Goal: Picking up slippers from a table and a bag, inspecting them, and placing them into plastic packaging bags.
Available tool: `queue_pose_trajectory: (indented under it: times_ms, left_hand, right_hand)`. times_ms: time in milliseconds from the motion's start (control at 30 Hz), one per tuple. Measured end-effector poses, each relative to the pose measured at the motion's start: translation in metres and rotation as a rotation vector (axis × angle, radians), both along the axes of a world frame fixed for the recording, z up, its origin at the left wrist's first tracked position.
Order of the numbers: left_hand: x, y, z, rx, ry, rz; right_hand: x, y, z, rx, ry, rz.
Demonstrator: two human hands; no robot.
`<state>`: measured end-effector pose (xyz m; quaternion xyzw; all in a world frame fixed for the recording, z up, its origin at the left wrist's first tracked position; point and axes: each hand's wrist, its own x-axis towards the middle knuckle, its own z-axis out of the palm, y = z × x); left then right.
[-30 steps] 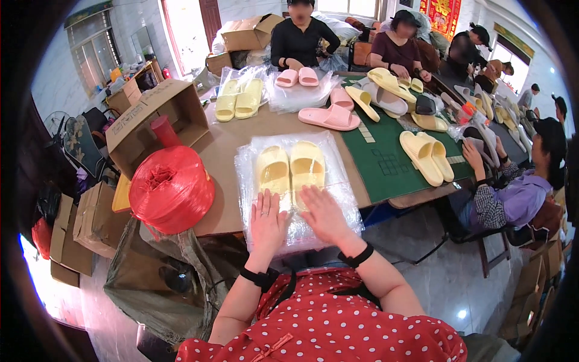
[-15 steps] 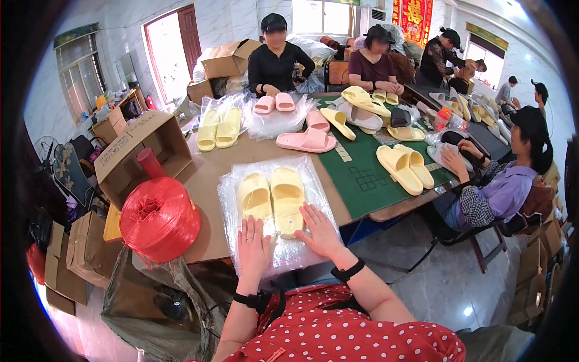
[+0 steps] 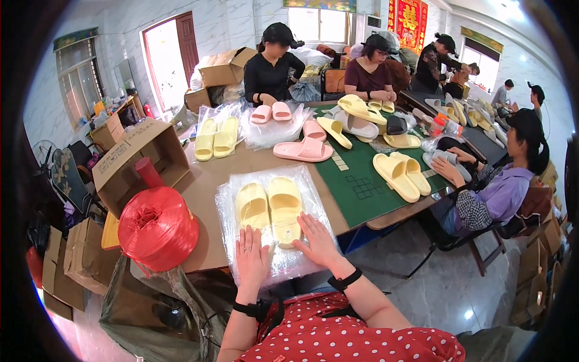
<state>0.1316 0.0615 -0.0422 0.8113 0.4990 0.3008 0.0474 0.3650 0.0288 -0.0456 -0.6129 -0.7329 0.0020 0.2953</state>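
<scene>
A pair of pale yellow slippers (image 3: 284, 205) lies side by side on a stack of clear plastic bags (image 3: 313, 190) at the table's near edge. Whether the pair is inside the top bag I cannot tell. My left hand (image 3: 251, 256) rests flat with fingers stretched, at the heel of the left slipper and covering part of it. On the other side, my right hand (image 3: 318, 240) lies with spread fingers against the heel of the right slipper. Neither hand grasps anything.
Left of the bags are a roll of red plastic twine (image 3: 158, 229) and a tipped cardboard box (image 3: 142, 163). Further back lie bagged yellow slippers (image 3: 224, 137), pink slippers (image 3: 304, 149) and a green mat (image 3: 356, 187). A co-worker (image 3: 503, 175) at right handles grey slippers (image 3: 447, 164).
The whole view has shifted slightly, so the table sits a little lower. My hands stay flat by the slippers. The co-worker in black across the table has turned and lowered the head.
</scene>
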Motion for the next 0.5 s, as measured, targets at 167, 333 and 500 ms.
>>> queue_pose_trajectory:
  times_ms: [167,333,500]
  left_hand:
    - [0.0,0.0,-0.004,0.028,-0.016,0.001]
    - [0.002,-0.002,0.0,0.046,-0.028,0.008]
    - [-0.002,0.003,0.006,0.092,-0.042,-0.009]
  right_hand:
    - [0.001,0.0,-0.001,-0.013,-0.01,-0.003]
    - [0.001,0.0,0.0,-0.036,0.008,0.003]
    - [0.0,-0.001,0.001,-0.019,0.026,-0.009]
